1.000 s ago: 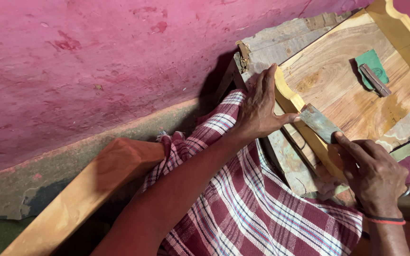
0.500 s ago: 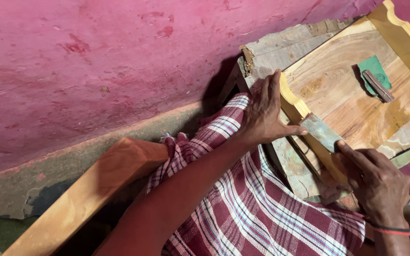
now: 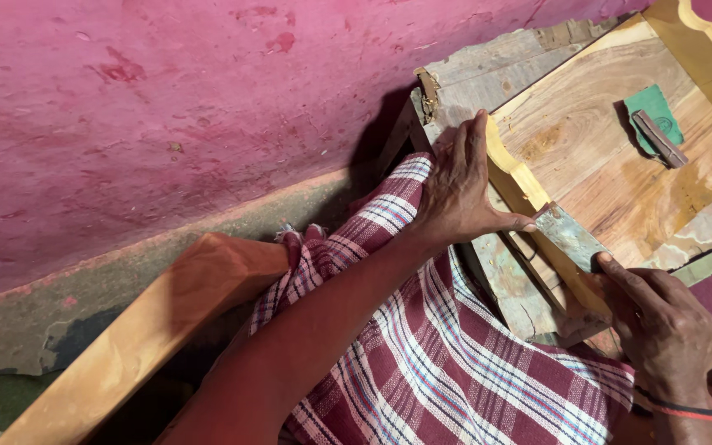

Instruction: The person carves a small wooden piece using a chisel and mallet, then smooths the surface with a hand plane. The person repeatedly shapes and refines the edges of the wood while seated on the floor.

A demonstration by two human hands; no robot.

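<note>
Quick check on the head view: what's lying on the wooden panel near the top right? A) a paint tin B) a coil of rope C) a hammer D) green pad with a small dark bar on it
D: a green pad with a small dark bar across it lies on the wooden panel, apart from the left hand and the right hand, which holds a flat blade.
</note>
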